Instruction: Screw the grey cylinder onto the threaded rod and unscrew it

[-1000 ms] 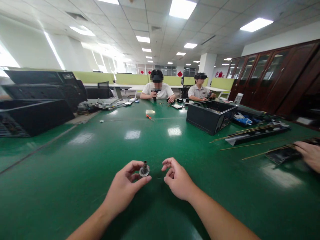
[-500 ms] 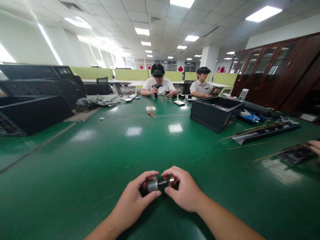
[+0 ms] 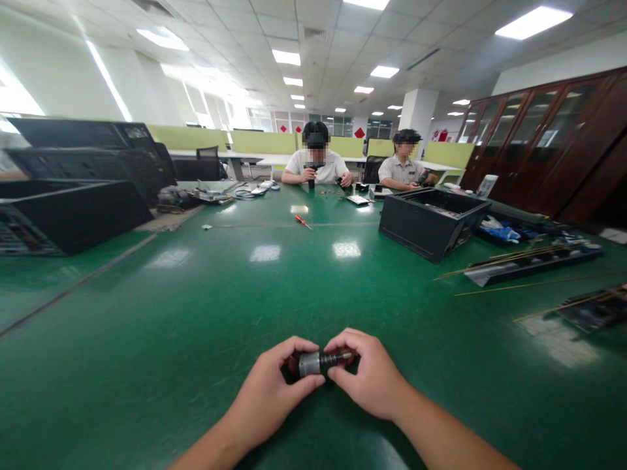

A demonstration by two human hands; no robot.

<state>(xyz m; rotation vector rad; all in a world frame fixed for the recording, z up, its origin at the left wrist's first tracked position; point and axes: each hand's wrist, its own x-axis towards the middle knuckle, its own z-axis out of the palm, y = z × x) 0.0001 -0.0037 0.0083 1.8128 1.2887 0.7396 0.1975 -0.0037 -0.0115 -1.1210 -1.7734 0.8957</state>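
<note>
Above the green bench (image 3: 235,287), in the head view, holds a coil-shafted metal cylinder (image 3: 310,363) sideways. Grips its wide body (image 3: 307,365) in the left hand (image 3: 274,380), likely to keep the shaft (image 3: 334,360) reachable; curls the right hand (image 3: 369,373) about that shaft, cannot tell whether pinching or merely touching.

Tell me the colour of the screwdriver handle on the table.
The screwdriver handle is orange-red; head view.
</note>
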